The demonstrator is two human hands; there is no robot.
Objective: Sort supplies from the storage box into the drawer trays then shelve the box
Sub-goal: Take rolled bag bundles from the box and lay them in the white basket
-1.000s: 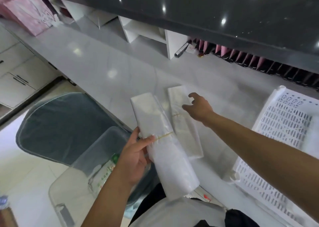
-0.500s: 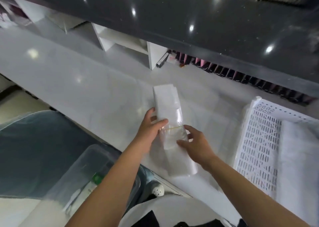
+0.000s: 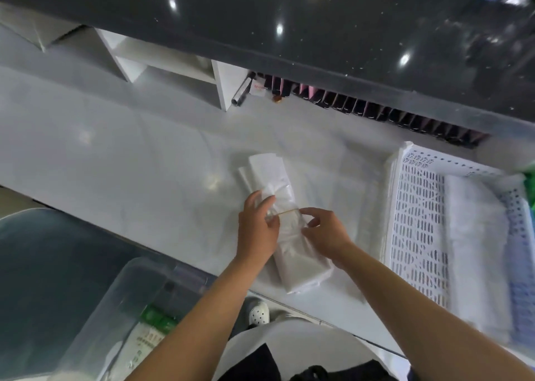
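**Bag bundles being handled on the white bench**

A glossy white bench (image 3: 121,160) is being looked down on, with ceiling lights being reflected in it. A dark speckled counter top (image 3: 318,27) is overhanging the far side, and white cubby shelves (image 3: 162,65) are being seen under it, next to a row of dark and pink items (image 3: 376,108) that are too blurry to be identified. A white perforated tray (image 3: 417,236) is sitting at the right on the bench, with a pale folded stack being held inside it. Down at the lower left, off the bench edge, a clear storage box (image 3: 121,308) is being seen with a green-labelled packet (image 3: 153,322) inside.

A bundle of clear plastic bags (image 3: 289,236) is lying on the bench near the front edge, just left of the tray, with a second bundle seemingly lying under it. A thin rubber band (image 3: 288,212) is wrapped round the middle.

The bundle is being gripped along its left side by the left hand (image 3: 257,233), fingers curled over it. On the right hand (image 3: 324,233), the grip is being kept narrow: the fingertips are curled and pinching at the bundle right by the band.
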